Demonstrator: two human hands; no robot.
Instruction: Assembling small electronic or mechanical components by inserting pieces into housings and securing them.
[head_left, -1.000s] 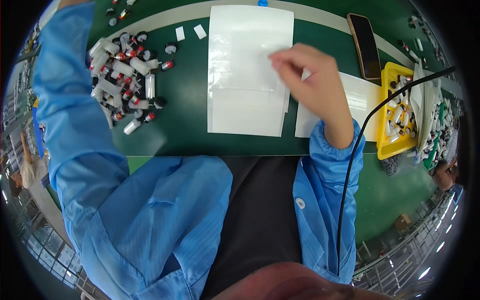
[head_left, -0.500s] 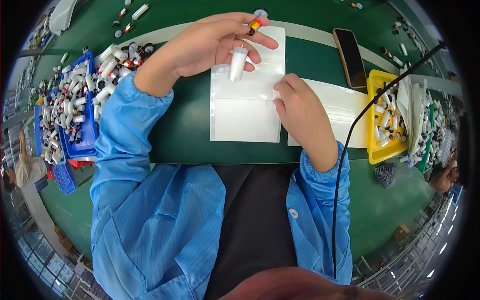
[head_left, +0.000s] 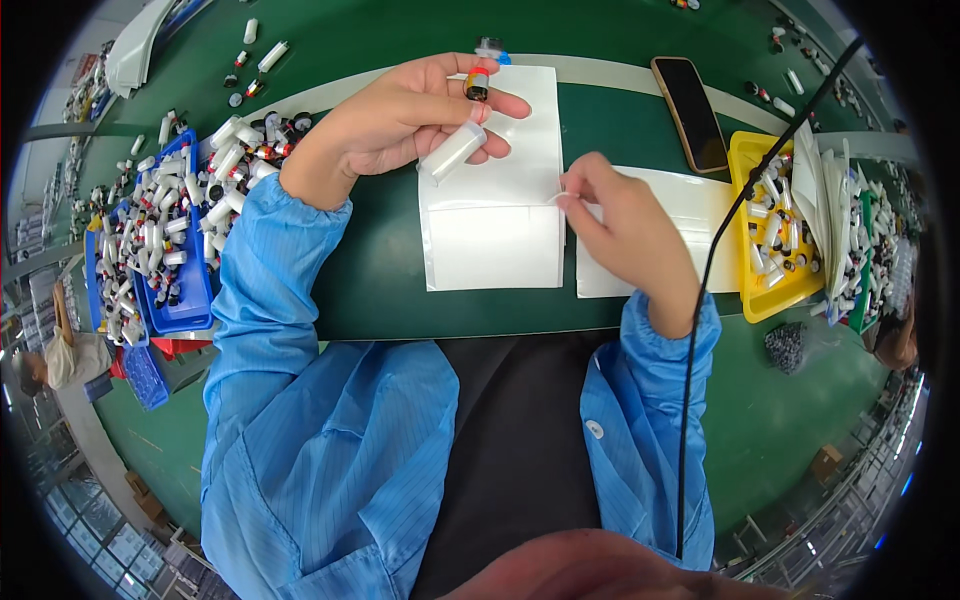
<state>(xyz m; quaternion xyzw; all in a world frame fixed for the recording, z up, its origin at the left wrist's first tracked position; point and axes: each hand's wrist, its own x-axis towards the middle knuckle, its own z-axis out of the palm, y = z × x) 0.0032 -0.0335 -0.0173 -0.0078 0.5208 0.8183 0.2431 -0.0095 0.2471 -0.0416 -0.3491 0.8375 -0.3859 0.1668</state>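
My left hand (head_left: 395, 112) is raised over the far part of a white sheet stack (head_left: 495, 250). Its fingers hold a whitish translucent tube (head_left: 453, 153), tilted, and a small red, black and gold cylindrical part (head_left: 478, 84) beyond it. To the right of the stack, my right hand (head_left: 640, 225) is closed in a pinch. A thin, pale strip (head_left: 560, 195) shows at its fingertips, beside the edge of the sheet.
Blue trays (head_left: 185, 312) with many tubes and parts stand at left, with a loose pile alongside. A second white sheet (head_left: 655, 265), a phone (head_left: 690, 113) and a yellow tray (head_left: 768, 303) are at right. A black cable (head_left: 708, 270) crosses there.
The tube in my left hand has gone from nearly upright to tilted. My right hand has shifted right, off the sheet's edge, and a thin pale strip now shows in its pinch.
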